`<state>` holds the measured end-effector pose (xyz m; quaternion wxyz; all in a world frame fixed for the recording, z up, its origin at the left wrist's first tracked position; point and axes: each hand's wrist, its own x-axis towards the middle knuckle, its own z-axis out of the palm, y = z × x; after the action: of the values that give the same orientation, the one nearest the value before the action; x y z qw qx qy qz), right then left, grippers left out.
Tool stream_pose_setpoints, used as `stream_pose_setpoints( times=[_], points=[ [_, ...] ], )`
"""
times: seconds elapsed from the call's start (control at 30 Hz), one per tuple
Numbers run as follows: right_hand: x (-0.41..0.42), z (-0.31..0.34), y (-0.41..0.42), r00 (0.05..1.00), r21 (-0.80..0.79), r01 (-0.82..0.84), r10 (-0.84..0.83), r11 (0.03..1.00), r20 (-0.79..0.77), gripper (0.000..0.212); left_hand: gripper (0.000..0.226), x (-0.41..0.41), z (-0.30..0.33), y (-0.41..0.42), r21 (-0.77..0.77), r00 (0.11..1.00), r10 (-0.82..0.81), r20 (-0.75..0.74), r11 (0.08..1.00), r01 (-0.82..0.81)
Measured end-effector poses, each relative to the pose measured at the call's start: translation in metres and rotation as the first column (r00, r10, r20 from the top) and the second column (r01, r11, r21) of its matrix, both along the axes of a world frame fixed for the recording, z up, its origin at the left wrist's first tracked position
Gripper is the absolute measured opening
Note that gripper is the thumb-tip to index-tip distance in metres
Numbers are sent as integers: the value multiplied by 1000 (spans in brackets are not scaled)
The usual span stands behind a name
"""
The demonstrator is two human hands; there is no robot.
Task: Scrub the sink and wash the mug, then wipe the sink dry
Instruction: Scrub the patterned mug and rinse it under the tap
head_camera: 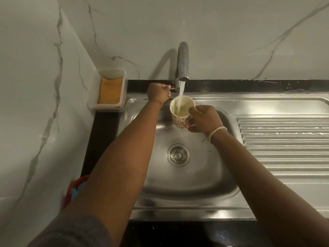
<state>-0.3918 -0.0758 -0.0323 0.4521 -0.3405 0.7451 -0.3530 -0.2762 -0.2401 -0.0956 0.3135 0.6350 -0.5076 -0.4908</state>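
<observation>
While water runs from the tap point(182, 68) in a steady stream, a person seen from a head-worn camera is rinsing a mug point(181, 111) over a stainless steel sink point(178, 184). The mug, cream inside with small red flowers on its outside, sits directly below the tap's spout, tilted slightly toward the viewer, and the stream falls straight into it; pale water has gathered inside. The right hand point(204, 119) holds the mug just right of the stream, its fingers point(188, 124) curled round the side where the handle would be, though the handle itself is hidden. The left hand point(159, 92) is just left of the tap's base, closed in a fist that seems to grip the tap's lever point(172, 89), of which only a stub shows. Below the tap, in the middle of the basin, lies the round drain strainer point(178, 154). Left of the tap, against the marble wall, a clear tray point(106, 106) holds an orange sponge point(110, 91). Right of the tap stretches the ribbed draining board point(284, 139). The step in hand looks like washing the mug. The next move probably calls for swirling and tipping the water out into the basin, then shutting the tap with the left hand.
</observation>
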Motion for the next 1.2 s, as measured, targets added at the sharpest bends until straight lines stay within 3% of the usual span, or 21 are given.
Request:
stream_pose_setpoints(
  times=[0.13, 0.4, 0.73, 0.93, 1.2],
  points=[
    [0, 2, -3, 998, -23, 27, -25, 999, 61, 21, 12, -3, 8, 2, 84, 988, 61, -141, 995, -49],
    [-11, -4, -2, 986, -45, -47, 53, 998, 155, 22, 13, -11, 13, 1, 227, 966, 157, -204, 968, -109],
    [-46, -13, -1, 960, -39, -220, 223, 975, 168, 25, 17, -21, 6, -11, 334, 939, 302, -165, 913, -235],
    [-54, -12, 0, 952, -37, -206, 209, 978, 221, 24, 15, -16, 4, -14, 360, 939, 307, -154, 903, -236],
    [-40, -7, 3, 971, -29, -164, 167, 986, 172, 22, 18, -16, 5, -19, 365, 947, 275, -167, 909, -199]
  ],
)
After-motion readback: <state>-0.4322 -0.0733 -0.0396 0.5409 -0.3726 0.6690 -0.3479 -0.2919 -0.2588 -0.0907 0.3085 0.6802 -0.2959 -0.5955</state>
